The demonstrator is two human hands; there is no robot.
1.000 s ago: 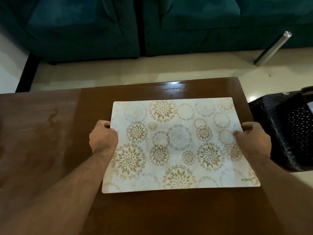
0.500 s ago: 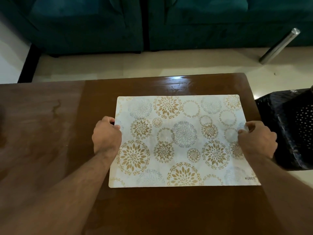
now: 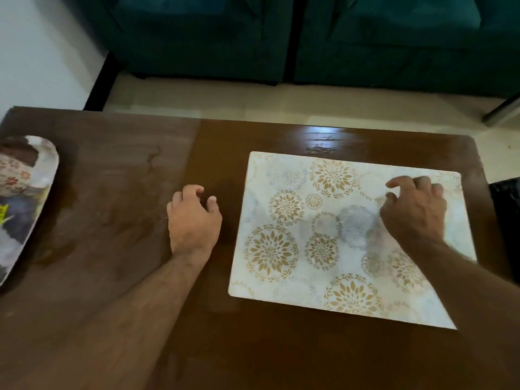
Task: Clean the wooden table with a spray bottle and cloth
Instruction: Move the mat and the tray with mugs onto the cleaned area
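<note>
A white placemat (image 3: pixel 332 240) with gold flower circles lies flat on the right half of the wooden table (image 3: pixel 112 215). My right hand (image 3: pixel 413 212) hovers over the mat's far right part, fingers loosely bent, holding nothing. My left hand (image 3: pixel 194 218) is over the bare wood just left of the mat, fingers loosely curled and empty. The left part of the table looks dull and streaked; the part near the mat is darker and glossy. No spray bottle or cloth is clearly visible.
A patterned tray (image 3: pixel 42 175) with several items sits at the table's left edge. A teal sofa (image 3: pixel 281 38) stands beyond the table across a strip of pale floor. A dark perforated object (image 3: pixel 506 209) is off the table's right edge. A metal leg (image 3: pixel 503 111) shows at far right.
Both hands have let go of the placemat's side edges. The left hand moved off to the bare wood; the right hand lifted over the mat. The view swung left, revealing the tray.
</note>
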